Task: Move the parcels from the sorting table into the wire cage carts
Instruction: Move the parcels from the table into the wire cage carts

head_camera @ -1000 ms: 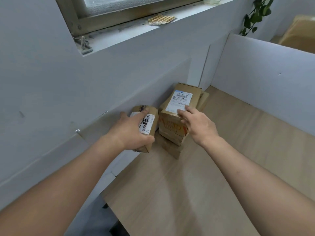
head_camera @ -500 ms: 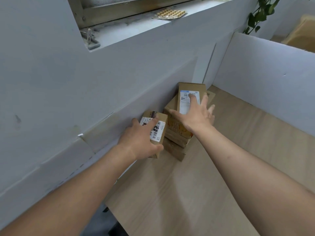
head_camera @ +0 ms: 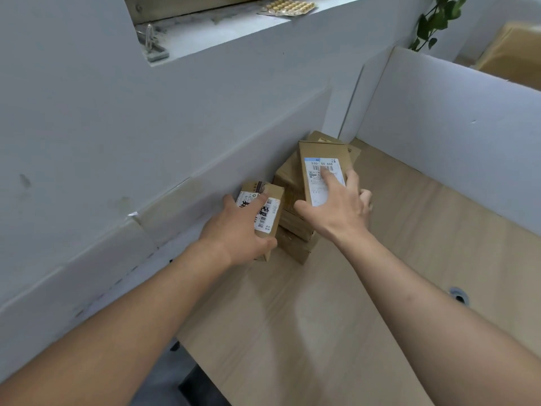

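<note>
Left hand: the left hand [head_camera: 238, 230] gripped a small parcel [head_camera: 270, 212], thumb curled under its near corner and fingers wrapped over the labelled top.
Small parcel: a brown carton with a white barcode label, it stood at the left edge of the sorting table [head_camera: 336, 312], just beside the grey wall panel [head_camera: 164, 159] and touching the stack to its right.
Right hand: the right hand [head_camera: 336, 209] lay on the top parcel [head_camera: 320, 168], fingers spread, the forefinger straight across the white label and the outer fingers bent over the carton's right edge, the thumb at its near edge.
Top parcel: a flat brown carton, label up, it rested tilted on the stack [head_camera: 294, 224].
Stack: several brown cartons were piled in the far left corner of the table, against the wall panel and near the white divider [head_camera: 453, 130]; how many could not be told.
Table: pale wood, with a round cable hole [head_camera: 459, 296] near the right forearm.
Sill: a blister sheet of pills [head_camera: 288, 7] lay on the window ledge [head_camera: 234, 27] above.
Background: green plant leaves [head_camera: 433, 22] showed past the divider at the upper right.
</note>
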Demonstrator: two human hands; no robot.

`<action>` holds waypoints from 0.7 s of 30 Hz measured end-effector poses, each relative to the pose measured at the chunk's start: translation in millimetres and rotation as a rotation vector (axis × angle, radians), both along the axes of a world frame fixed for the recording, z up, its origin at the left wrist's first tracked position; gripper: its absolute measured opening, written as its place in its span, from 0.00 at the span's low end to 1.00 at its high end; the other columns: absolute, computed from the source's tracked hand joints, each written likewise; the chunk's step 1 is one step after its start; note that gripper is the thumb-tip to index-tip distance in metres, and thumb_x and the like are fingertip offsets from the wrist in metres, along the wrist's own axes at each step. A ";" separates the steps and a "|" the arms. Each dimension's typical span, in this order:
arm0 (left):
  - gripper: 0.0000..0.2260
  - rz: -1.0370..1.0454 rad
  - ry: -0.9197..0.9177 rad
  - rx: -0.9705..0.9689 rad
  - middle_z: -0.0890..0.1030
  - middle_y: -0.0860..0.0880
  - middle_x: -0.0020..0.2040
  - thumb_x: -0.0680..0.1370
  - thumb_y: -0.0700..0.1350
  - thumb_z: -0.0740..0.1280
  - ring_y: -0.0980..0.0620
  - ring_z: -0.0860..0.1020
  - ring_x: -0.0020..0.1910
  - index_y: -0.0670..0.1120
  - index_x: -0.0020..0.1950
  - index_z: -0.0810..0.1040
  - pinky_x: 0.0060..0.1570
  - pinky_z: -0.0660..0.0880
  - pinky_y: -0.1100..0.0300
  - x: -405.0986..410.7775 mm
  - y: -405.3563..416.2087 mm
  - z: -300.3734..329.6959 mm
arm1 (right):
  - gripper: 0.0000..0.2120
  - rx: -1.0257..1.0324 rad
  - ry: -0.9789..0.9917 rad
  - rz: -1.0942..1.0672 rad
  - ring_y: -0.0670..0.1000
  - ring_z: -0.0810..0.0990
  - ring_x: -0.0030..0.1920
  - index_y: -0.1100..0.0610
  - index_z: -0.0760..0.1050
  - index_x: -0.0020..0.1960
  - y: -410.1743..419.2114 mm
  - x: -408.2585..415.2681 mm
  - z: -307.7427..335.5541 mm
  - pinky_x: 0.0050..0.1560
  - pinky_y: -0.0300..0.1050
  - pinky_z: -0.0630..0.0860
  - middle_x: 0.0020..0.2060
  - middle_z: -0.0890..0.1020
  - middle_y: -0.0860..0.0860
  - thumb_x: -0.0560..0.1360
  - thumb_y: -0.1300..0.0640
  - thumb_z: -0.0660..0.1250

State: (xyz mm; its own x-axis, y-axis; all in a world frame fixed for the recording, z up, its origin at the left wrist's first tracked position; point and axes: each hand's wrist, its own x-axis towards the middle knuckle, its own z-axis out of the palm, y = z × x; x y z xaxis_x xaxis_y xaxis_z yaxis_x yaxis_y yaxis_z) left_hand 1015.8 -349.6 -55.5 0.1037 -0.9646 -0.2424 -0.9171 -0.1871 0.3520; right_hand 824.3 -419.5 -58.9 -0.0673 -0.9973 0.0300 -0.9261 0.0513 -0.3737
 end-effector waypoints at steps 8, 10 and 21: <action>0.37 0.141 -0.092 -0.048 0.67 0.43 0.64 0.76 0.64 0.65 0.38 0.77 0.55 0.67 0.82 0.52 0.56 0.78 0.48 -15.4 81.5 -3.2 | 0.47 -0.070 -0.016 0.188 0.64 0.65 0.65 0.37 0.57 0.80 78.0 -21.2 -9.8 0.70 0.59 0.65 0.80 0.55 0.50 0.63 0.28 0.61; 0.37 0.201 -0.123 -0.067 0.67 0.44 0.63 0.75 0.65 0.64 0.39 0.77 0.55 0.66 0.81 0.53 0.54 0.79 0.48 -19.9 111.3 -5.4 | 0.47 -0.073 -0.022 0.252 0.64 0.65 0.65 0.37 0.58 0.80 101.4 -23.5 -12.8 0.70 0.60 0.64 0.80 0.56 0.51 0.62 0.27 0.59; 0.38 0.544 -0.136 -0.090 0.66 0.45 0.65 0.74 0.65 0.66 0.42 0.75 0.57 0.65 0.82 0.54 0.52 0.75 0.51 -37.7 281.3 -27.1 | 0.46 -0.090 0.002 0.601 0.63 0.64 0.67 0.39 0.57 0.81 229.8 -18.3 -33.8 0.67 0.59 0.66 0.80 0.55 0.52 0.65 0.28 0.59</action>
State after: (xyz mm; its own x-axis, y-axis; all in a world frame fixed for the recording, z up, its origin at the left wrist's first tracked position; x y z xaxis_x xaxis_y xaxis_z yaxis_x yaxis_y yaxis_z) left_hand 978.1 -68.3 -82.6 0.6158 -0.7799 -0.1118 -0.7353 -0.6198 0.2741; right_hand 806.0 -189.7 -92.7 0.5069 -0.8542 0.1157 -0.7837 -0.5126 -0.3508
